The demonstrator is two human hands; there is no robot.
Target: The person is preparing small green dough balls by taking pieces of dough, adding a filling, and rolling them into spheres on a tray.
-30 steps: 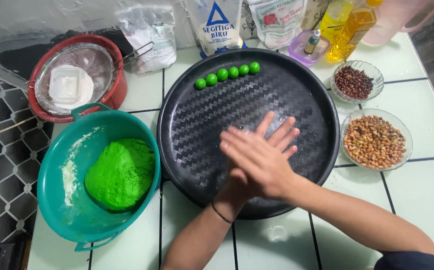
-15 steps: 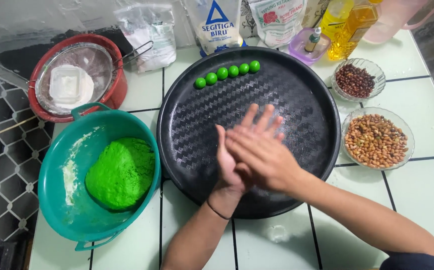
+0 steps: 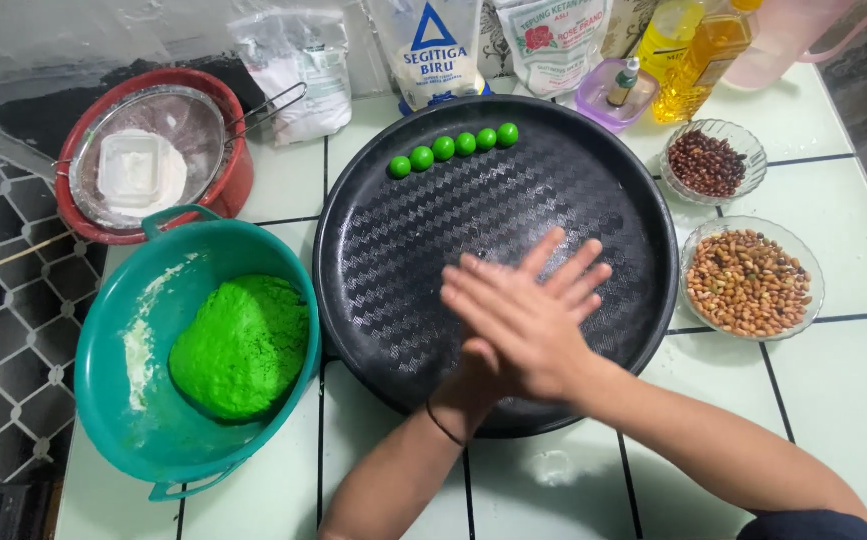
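My right hand (image 3: 519, 330) lies flat on top of my left hand (image 3: 579, 272), palm against palm, over the lower middle of a round black tray (image 3: 514, 190). The fingers of both hands are stretched out and crossed. Whatever is between the palms is hidden. A dark band circles my left wrist. Several small green dough balls (image 3: 444, 148) lie in a row at the tray's far edge. To the left of the tray a teal bowl (image 3: 104, 330) holds a big lump of green dough (image 3: 244, 345).
A red bowl (image 3: 229, 185) with a wire sieve (image 3: 144, 165) on it stands at the back left. Glass dishes of peanuts (image 3: 749, 282) and dark red beans (image 3: 709, 162) sit at the right. Flour bags (image 3: 434, 50), an oil bottle (image 3: 699, 60) and a pink jug (image 3: 784, 40) line the back.
My pressed hands have slid over each other, the top hand's fingers swinging from upper right toward the left and back. Nothing else has moved.
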